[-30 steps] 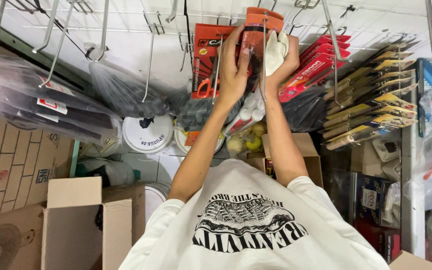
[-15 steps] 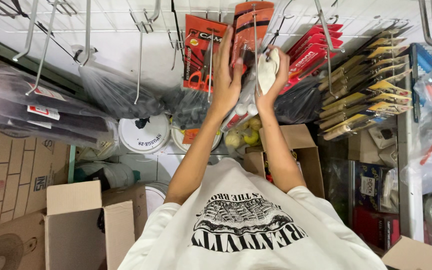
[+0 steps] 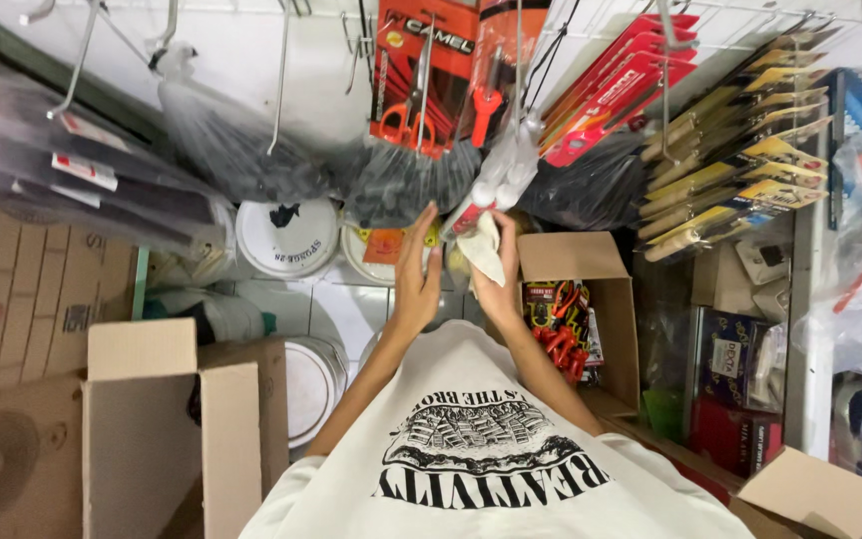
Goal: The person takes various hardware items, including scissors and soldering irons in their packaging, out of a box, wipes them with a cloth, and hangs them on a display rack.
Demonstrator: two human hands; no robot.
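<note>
My left hand [image 3: 417,271] is raised with its fingers apart and holds nothing; it hovers just left of a hanging clear plastic bag [image 3: 496,185] of red and white items. Beside it, my right hand [image 3: 499,284] grips a white cloth [image 3: 484,247], which is pressed against the bottom of that bag. Directly above both hands, red carded tool packs [image 3: 421,75] hang on wall hooks. Black bristle brushes in plastic [image 3: 401,185] hang right behind my left hand.
Red blister packs [image 3: 616,90] and yellow-carded brushes [image 3: 740,165] hang at the right. An open cardboard box of red-handled items [image 3: 591,260] sits below my right hand. White lidded buckets [image 3: 286,238] stand at the left, and an open empty carton [image 3: 142,429] is at the lower left.
Both hands have come down from the red carded packs on the hooks to the clear hanging bag. The cloth stays in my right hand. My left hand has opened.
</note>
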